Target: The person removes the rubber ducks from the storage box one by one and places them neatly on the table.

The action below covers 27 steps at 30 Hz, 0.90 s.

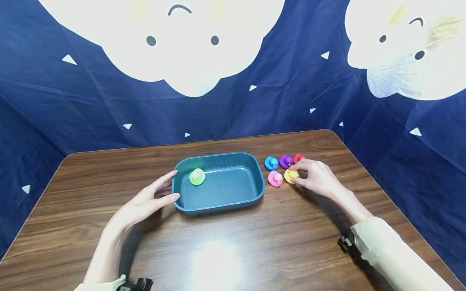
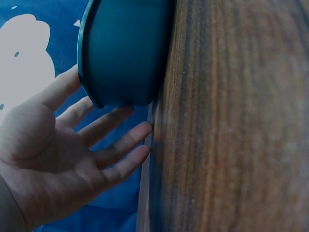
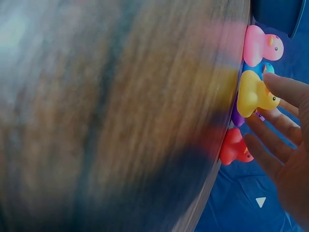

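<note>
A teal plastic basin lies on the table with a green rubber duck inside near its left end. At that end, my left hand has thumb and index fingertip against the rim, fingers spread and fairly straight. To the right of the basin, my right hand pinches a yellow rubber duck between thumb and fingers, close over the table. Around it stand a pink duck, a blue duck, a purple duck and a red duck, the red one partly behind the hand.
The brown wooden table has its far edge just behind the basin and ducks. A dark blue cloth with white cloud shapes hangs behind and at the sides. Each wrist wears a black device, such as the right camera mount.
</note>
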### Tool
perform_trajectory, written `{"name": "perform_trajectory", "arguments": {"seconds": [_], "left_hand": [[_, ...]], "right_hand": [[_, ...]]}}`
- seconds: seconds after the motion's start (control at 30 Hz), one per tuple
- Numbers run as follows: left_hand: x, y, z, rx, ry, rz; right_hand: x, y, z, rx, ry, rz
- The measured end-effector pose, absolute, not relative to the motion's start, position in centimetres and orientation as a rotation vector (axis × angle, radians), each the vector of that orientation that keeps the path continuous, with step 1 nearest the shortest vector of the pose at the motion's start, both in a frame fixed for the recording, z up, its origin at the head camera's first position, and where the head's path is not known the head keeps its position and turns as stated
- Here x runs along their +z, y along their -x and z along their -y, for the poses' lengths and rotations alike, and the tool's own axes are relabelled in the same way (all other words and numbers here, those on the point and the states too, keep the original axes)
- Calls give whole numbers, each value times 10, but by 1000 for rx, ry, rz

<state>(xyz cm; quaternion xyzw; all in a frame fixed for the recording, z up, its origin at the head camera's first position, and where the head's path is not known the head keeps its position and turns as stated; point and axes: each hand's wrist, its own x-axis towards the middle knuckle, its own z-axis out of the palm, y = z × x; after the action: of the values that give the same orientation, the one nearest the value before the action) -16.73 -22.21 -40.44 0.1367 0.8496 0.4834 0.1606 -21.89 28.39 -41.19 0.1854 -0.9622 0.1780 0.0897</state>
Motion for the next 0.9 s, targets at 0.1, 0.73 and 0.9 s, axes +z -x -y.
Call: {"name": "perform_trajectory", "arguments": {"seconds": [0.1,0.73,0.9], "left_hand": [[-405,167,222,1383,-393,-2427],[-406,168,222,1397,-419,-2424],[-406,168,222,1399,-418,-2419]], "right_hand": [[-413,220,-284,518,-552,2862],[-411,219,-283,510,-530,2881],[-412,220,-284,524,-529,2878]]}}
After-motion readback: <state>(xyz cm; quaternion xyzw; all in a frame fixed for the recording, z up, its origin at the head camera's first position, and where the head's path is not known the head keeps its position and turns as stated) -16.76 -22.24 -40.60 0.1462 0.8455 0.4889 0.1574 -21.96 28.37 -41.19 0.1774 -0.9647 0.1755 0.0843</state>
